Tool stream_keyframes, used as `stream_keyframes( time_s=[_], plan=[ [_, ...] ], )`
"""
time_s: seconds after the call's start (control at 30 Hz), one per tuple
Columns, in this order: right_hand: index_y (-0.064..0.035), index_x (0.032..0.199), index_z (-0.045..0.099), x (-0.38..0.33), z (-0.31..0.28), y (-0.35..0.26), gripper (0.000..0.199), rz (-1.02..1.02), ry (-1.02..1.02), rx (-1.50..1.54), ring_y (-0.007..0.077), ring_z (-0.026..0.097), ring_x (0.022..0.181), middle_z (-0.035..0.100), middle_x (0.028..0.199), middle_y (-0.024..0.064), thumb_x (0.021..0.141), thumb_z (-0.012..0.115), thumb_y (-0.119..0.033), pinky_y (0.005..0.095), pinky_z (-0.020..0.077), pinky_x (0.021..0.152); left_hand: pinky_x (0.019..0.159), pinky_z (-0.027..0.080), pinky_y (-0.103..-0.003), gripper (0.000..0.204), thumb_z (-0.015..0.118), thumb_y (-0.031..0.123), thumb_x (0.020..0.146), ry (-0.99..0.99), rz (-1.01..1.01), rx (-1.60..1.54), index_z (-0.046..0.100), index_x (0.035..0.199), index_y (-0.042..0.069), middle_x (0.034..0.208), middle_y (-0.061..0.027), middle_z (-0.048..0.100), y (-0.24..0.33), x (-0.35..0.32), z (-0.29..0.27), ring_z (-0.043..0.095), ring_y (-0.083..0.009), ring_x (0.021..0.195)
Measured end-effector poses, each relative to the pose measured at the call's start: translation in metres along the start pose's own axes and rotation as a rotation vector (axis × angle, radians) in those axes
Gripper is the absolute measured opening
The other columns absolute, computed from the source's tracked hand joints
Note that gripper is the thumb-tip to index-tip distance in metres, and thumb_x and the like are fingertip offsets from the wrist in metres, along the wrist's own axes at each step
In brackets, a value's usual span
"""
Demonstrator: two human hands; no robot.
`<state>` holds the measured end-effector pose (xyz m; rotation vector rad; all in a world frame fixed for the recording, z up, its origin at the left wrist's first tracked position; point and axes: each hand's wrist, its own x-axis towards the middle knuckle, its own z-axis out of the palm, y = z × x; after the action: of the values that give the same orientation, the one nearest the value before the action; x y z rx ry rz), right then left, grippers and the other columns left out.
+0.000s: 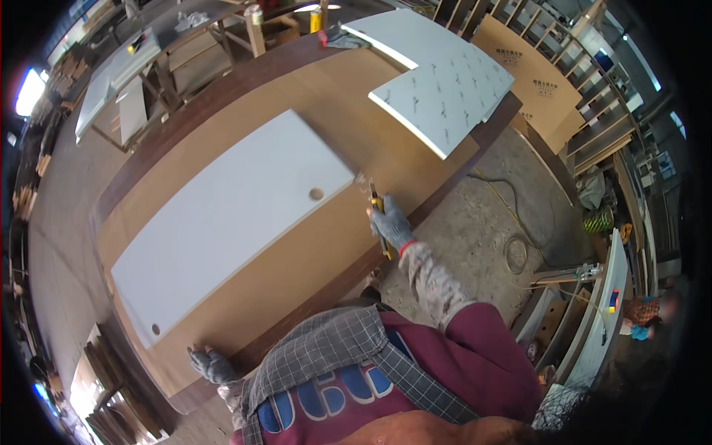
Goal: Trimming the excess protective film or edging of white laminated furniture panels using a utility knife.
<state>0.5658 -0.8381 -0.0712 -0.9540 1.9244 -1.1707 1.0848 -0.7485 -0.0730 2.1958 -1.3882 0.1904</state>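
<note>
In a grey glove, my right hand (pixel 393 224) grips a yellow-and-black utility knife (pixel 377 202). Its blade end points away from me, just right of a white panel's right corner. The white panel (pixel 230 219) lies flat on a brown cardboard sheet (pixel 289 274) and has a round hole near each of its two near corners. My left hand (pixel 213 365), gloved too, rests at the near-left edge of the cardboard with its fingers apart and nothing in it, close to the panel's lower-left corner.
Patterned white panels (pixel 452 89) lie across the table's far right end, a dark cloth (pixel 345 41) beside them. A wooden rack and cardboard sheets (pixel 538 74) stand beyond. A yellow hose (pixel 512 204) trails over the floor at right. Another workbench (pixel 119 85) stands far left.
</note>
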Motion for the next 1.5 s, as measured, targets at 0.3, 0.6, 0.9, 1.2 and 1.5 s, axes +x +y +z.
stream_keyframes(
  time_s=[0.3,0.6,0.9,1.2,1.5],
  plan=[
    [-0.0057,0.109,0.047,-0.02,-0.099,0.056,0.04,0.2,0.176,0.268,0.015,0.054,0.064,0.054,0.072,0.0053,0.076,0.062,-0.024,0.0305,0.0453,0.06,0.094,0.031,-0.049,0.058,0.064,0.018,0.062,-0.475,1.071,-0.544,0.046,0.116,0.006,0.122,-0.0185,0.042,0.37,-0.05,0.08,0.038,-0.0391,0.114],
    [-0.0065,0.1,0.046,-0.085,-0.181,0.082,0.026,0.152,0.6,0.615,0.0089,0.046,0.049,0.047,0.065,0.0003,0.077,0.058,-0.005,0.0247,0.04,0.041,0.099,0.026,-0.047,0.05,0.054,0.016,0.073,-0.204,1.801,-0.314,0.041,0.121,0.009,0.125,-0.0181,0.036,0.621,-0.036,0.176,0.033,-0.0334,0.119],
    [-0.0069,0.105,0.047,-0.099,-0.175,0.133,0.025,0.371,0.794,0.831,0.0154,0.052,0.053,0.053,0.071,0.0048,0.08,0.048,-0.007,0.0296,0.0457,0.046,0.089,0.037,-0.046,0.04,0.043,0.013,0.078,-0.173,1.824,-0.177,0.042,0.118,0.005,0.118,-0.0196,0.041,0.608,-0.029,0.187,0.042,-0.0367,0.106],
    [-0.0073,0.097,0.052,0.047,-0.146,0.026,0.023,0.244,0.327,1.372,0.017,0.053,0.058,0.056,0.075,0.0045,0.085,0.045,-0.026,0.0287,0.0444,0.049,0.09,0.039,-0.042,0.04,0.051,0.007,0.064,-0.271,1.714,-0.401,0.052,0.103,0.0,0.111,-0.0177,0.051,0.512,0.028,0.015,0.05,-0.0332,0.103],
    [-0.0081,0.077,0.052,0.202,-0.064,-0.008,0.013,-0.046,-0.188,1.821,0.0202,0.051,0.049,0.051,0.061,0.0044,0.081,0.049,-0.02,0.0359,0.0452,0.051,0.065,0.045,-0.029,0.025,0.068,0.021,0.071,-0.328,0.75,-1.122,0.06,0.081,0.0,0.08,-0.0067,0.062,0.463,0.057,-0.071,0.057,-0.0146,0.07]
  ],
)
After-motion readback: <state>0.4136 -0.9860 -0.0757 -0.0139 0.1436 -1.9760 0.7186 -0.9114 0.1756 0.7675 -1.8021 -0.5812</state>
